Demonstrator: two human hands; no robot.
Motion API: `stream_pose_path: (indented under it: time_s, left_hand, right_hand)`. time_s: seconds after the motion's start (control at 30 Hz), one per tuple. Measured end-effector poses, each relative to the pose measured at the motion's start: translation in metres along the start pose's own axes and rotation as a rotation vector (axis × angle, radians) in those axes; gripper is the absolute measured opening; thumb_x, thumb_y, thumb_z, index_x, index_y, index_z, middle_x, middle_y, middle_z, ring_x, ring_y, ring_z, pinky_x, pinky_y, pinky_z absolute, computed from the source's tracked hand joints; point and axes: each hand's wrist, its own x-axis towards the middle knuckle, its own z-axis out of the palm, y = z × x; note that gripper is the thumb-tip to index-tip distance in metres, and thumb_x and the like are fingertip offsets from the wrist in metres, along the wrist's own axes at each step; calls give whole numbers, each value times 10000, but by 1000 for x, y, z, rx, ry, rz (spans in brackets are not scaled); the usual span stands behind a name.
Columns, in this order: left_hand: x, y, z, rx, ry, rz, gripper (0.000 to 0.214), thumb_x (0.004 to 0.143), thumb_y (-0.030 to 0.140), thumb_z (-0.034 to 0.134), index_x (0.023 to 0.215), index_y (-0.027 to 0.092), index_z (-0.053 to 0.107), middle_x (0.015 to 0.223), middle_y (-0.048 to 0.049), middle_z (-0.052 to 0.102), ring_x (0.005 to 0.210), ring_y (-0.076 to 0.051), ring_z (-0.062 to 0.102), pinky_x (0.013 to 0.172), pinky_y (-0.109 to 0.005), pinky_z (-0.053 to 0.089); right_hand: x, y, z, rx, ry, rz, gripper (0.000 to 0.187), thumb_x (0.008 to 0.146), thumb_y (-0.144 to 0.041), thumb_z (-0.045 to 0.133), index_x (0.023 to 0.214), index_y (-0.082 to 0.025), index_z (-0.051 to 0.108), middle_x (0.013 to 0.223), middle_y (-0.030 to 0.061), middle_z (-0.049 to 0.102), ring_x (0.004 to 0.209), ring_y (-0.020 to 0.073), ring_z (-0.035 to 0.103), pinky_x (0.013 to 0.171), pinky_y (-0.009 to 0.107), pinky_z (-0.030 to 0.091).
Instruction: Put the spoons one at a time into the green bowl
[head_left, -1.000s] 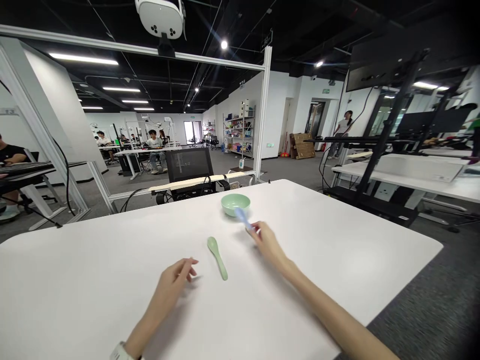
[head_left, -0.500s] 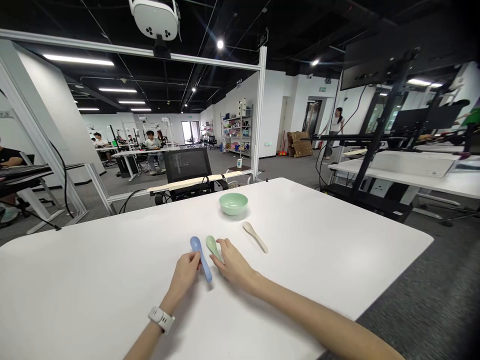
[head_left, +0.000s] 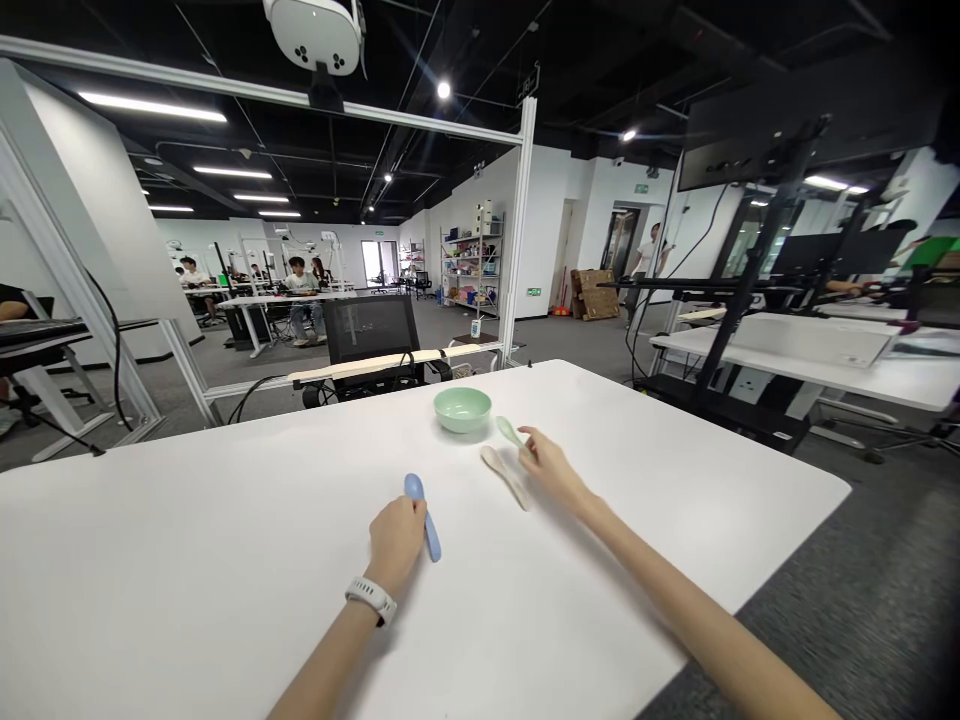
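A smooth blue plastic spoon (head_left: 414,488) lies on the matte white counter (head_left: 225,580), its handle gripped by the left hand (head_left: 395,543), fingers curled closed. The right hand (head_left: 553,475) pinches a glossy pale-green spoon (head_left: 509,431) in narrow fingers, just above a cream spoon (head_left: 505,476), near a round green bowl (head_left: 462,420).
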Motion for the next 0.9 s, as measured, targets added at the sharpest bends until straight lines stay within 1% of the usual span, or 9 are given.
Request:
stream_pose_path:
  time_s: [0.07,0.13,0.23,0.3,0.43,0.6,0.77,0.9]
  left_hand:
    - [1,4,2,27,3,4,476,1021,341,289,873,182,712,1044,-162,826,968,-258,745,783,-344,422]
    - [2,7,4,50,3,5,499,1026,335,281,899,170,735,1041,-168,825,967,-265,751,783,-352,427]
    - [3,10,7,80,12,10,540,1033,323,254,968,146,760,1065,-183,822,985,-280,752,790,-366,439]
    - [4,10,9,98,18,22,550,1035,301,241,1014,136,765,1083,-188,819,1006,-283,749,797,-370,445]
    - [6,9,12,122,25,46,517,1033,260,258,1030,152,764,1099,-172,821,1017,-267,744,790,-355,444]
    - [8,8,17,124,32,48,531,1046,286,246,993,154,758,1076,-182,825,1004,-274,744,779,-360,445]
    - [6,9,18,116,39,35,513,1040,280,248,974,171,744,1085,-168,831,1004,-258,743,784,-347,453]
    - [3,13,13,108,36,15,531,1036,290,243,968,151,751,1078,-174,832,994,-265,750,790,-349,463]
  right_hand:
    - [7,30,-21,-59,22,53,501,907,-319,506,1355,-124,613,835,29,648,725,201,577,756,332,484]
    - [9,56,-33,-132,42,88,483,907,-315,499,1320,-114,650,854,48,650,731,208,582,770,338,488]
    - [7,85,-40,-226,10,99,403,922,-298,483,1188,-119,727,897,76,649,769,220,602,792,333,490]
    - [4,96,-39,-265,-35,100,391,939,-277,461,1152,-122,750,922,88,645,805,226,620,801,323,491]
    - [1,103,-37,-284,-71,108,408,974,-249,441,1210,-120,747,1001,111,658,888,231,650,854,313,494]
    - [2,102,-40,-319,-60,140,382,993,-224,430,1127,-119,772,1003,131,675,899,236,666,870,313,499]
    - [3,101,-40,-321,-7,171,376,964,-193,485,1210,-124,760,1039,137,703,951,243,696,938,314,501]
    - [4,100,-41,-327,-33,183,406,992,-199,450,1260,-114,742,1086,154,703,992,244,698,979,322,496]
